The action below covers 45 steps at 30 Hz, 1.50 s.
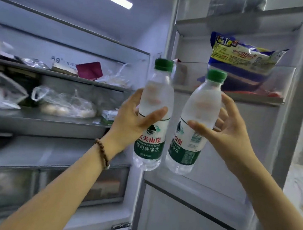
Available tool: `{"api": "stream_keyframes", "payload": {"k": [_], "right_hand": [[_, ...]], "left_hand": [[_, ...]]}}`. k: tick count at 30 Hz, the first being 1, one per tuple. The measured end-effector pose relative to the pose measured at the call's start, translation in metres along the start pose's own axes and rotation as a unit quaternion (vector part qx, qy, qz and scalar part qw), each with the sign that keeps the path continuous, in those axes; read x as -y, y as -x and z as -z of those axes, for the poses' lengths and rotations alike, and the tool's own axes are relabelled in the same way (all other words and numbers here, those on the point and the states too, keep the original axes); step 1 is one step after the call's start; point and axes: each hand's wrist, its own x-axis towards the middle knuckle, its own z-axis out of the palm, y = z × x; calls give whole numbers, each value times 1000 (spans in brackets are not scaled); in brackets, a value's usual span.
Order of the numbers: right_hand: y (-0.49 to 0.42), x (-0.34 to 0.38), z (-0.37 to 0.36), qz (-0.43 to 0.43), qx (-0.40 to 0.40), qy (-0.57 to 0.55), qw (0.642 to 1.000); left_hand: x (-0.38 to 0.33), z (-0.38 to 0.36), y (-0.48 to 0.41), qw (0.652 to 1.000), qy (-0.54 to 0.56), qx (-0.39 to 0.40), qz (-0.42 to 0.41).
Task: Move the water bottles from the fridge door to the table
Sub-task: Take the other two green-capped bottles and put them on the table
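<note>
The open fridge door fills the right side, a blue snack bag in its upper bin; shelves of bagged food sit left. The left hand is wrapped around one upright water bottle, held in the air before the door; the right hand clasps a second bottle, tilted, just beside the first; a beaded bracelet circles the left wrist.

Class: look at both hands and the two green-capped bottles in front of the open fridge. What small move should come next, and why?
Probably draw both arms back from the fridge door. The left hand already grips the left bottle and the right hand the right bottle; both are clear of the door shelves, and no table is in view.
</note>
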Motion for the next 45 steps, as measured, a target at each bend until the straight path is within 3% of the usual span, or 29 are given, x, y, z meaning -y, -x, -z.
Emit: {"api": "stream_keyframes", "payload": {"k": [5, 11, 20, 32, 38, 45], "right_hand": [[28, 12, -32, 2, 116, -91, 989], [66, 62, -104, 31, 237, -180, 954], [142, 213, -233, 81, 361, -373, 851], [326, 463, -407, 75, 453, -525, 716], [390, 551, -501, 60, 500, -538, 676], [442, 613, -628, 62, 545, -540, 638]], "left_hand": [[-62, 30, 60, 991, -109, -72, 39], [-162, 82, 144, 953, -246, -160, 81], [-340, 162, 279, 853, -397, -327, 93], [-585, 276, 491, 677, -546, -470, 146], [-650, 345, 565, 629, -559, -515, 166], [-668, 452, 632, 577, -562, -560, 195]]}}
